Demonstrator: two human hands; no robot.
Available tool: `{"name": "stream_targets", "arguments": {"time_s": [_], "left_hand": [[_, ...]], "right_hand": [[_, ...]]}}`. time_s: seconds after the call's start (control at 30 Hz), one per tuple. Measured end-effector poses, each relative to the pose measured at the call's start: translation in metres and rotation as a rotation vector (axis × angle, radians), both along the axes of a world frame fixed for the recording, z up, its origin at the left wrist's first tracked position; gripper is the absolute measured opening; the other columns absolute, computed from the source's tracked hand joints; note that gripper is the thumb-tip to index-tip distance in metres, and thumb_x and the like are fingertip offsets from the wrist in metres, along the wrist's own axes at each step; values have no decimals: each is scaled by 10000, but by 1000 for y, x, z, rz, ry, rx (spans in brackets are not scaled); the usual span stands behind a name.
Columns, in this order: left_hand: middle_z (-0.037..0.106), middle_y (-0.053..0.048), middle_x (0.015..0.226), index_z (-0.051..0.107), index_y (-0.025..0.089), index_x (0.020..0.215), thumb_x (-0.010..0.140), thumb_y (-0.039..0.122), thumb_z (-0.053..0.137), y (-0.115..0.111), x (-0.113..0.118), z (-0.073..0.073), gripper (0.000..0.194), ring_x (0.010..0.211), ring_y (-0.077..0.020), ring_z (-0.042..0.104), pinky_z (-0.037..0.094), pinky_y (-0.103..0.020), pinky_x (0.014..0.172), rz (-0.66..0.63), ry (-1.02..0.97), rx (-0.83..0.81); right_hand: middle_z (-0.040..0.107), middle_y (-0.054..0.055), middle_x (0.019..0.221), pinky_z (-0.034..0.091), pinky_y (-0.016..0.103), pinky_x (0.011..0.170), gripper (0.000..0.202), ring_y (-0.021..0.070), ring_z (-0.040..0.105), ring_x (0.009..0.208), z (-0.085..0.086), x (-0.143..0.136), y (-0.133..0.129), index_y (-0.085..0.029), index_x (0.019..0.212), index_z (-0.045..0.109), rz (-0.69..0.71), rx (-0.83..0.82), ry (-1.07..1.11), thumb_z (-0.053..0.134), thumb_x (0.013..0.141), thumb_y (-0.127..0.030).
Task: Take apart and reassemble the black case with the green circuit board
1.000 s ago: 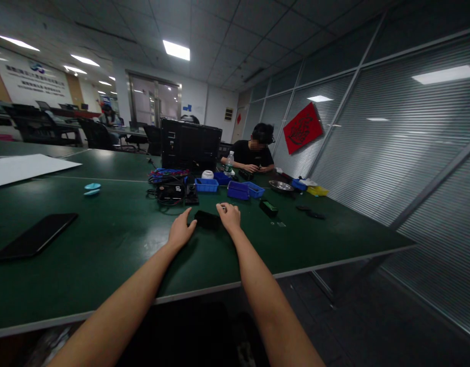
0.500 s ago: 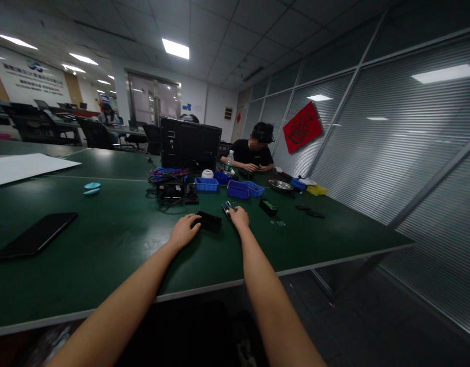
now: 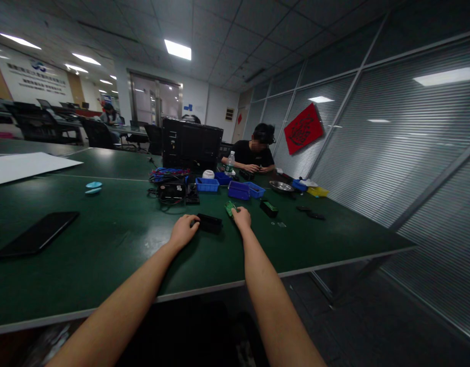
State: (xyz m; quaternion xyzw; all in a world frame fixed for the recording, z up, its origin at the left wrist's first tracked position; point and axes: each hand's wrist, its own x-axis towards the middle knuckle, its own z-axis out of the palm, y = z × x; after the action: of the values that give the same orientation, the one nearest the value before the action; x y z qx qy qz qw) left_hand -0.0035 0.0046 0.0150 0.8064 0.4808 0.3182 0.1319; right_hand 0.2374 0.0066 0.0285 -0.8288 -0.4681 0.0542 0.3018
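My left hand point(image 3: 184, 229) is closed on the left end of a black case point(image 3: 210, 223) that lies on the green table point(image 3: 116, 275). To its right, my right hand point(image 3: 241, 218) grips a small circuit board point(image 3: 230, 208), whose green face shows. The board is tilted and apart from the case. A second black case point(image 3: 269, 208) with a green board in it stands right of my right hand. Small clear pieces point(image 3: 281, 225) lie in front of that case.
Blue trays point(image 3: 238, 190), a black device with cables point(image 3: 171, 190) and a monitor point(image 3: 191, 144) stand behind my hands. A person point(image 3: 254, 150) sits across the table. A black tablet point(image 3: 38, 234) lies left; a metal dish point(image 3: 281, 186) and flat black pieces point(image 3: 315, 215) lie right.
The circuit board in my right hand has turned over, from its face with light components to its green face. My left hand stays at the black case.
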Motion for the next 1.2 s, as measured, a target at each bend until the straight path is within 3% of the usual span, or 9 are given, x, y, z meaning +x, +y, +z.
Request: {"name": "stream_targets", "arguments": {"time_s": [0.13, 0.27, 0.37, 0.57, 0.7, 0.77, 0.9, 1.0, 1.2], "left_hand": [[578, -41, 937, 615, 223, 902, 776, 285, 449, -1, 0, 0, 217, 907, -167, 534, 394, -278, 834, 20, 4, 5], [561, -38, 934, 607, 224, 894, 775, 282, 449, -1, -1, 0, 206, 887, -157, 537, 399, -266, 817, 34, -13, 2], [547, -41, 936, 601, 220, 894, 771, 283, 454, 0, -1, -1, 202, 883, -154, 539, 403, -262, 809, 58, -39, 18], [538, -57, 920, 582, 208, 902, 775, 298, 454, 2, -2, -2, 201, 873, -167, 541, 407, -278, 805, 127, -33, 24], [551, -61, 938, 492, 198, 1100, 757, 318, 502, 4, -1, -4, 364, 851, -165, 553, 419, -280, 777, 163, -71, -28], [561, -64, 946, 408, 182, 1205, 742, 314, 531, 5, -1, -5, 497, 849, -162, 555, 423, -273, 768, 163, -104, -47], [577, -63, 925, 347, 159, 1271, 716, 291, 564, 7, 0, -6, 611, 835, -164, 555, 423, -272, 762, 147, -127, -42], [588, -54, 928, 328, 160, 1292, 702, 251, 574, 8, 0, -5, 645, 818, -157, 559, 423, -265, 759, 143, -145, -58], [609, -49, 991, 281, 185, 1325, 720, 201, 530, 10, 0, -5, 654, 784, -141, 578, 423, -251, 739, 132, -159, -123]], "right_hand": [[615, 127, 947, 410, 313, 729, 451, 239, 563, 898, 2, 4, -1, -168, 926, 643, -10, 1, 49, 294, 849, -443], [546, 159, 1084, 396, 340, 783, 506, 270, 502, 1000, 3, 2, -4, -152, 1090, 575, -45, 41, -41, 429, 775, -521], [513, 155, 1117, 389, 348, 809, 548, 281, 470, 1037, 3, 1, -5, -170, 1137, 545, -43, 3, -100, 551, 697, -496], [543, 138, 1074, 388, 308, 831, 435, 247, 512, 986, 0, 6, -2, -151, 1067, 594, 2, 18, -94, 603, 689, -365], [577, 134, 1014, 402, 287, 808, 417, 224, 546, 921, 0, 4, 2, -116, 984, 630, 15, 143, 15, 647, 635, -344], [599, 111, 967, 418, 282, 775, 429, 206, 557, 875, 3, -2, 3, -112, 986, 627, 80, 259, 147, 640, 628, -348], [619, 61, 914, 432, 284, 731, 468, 178, 555, 820, 12, -18, -1, -138, 1066, 593, 412, 458, 401, 592, 662, -375], [606, 47, 938, 418, 288, 756, 441, 168, 535, 831, 18, -31, -7, -172, 1067, 598, 584, 500, 413, 590, 670, -365], [555, 27, 977, 408, 261, 769, 366, 139, 514, 826, 16, -46, -9, -200, 1021, 615, 718, 470, 337, 605, 673, -315]]}}
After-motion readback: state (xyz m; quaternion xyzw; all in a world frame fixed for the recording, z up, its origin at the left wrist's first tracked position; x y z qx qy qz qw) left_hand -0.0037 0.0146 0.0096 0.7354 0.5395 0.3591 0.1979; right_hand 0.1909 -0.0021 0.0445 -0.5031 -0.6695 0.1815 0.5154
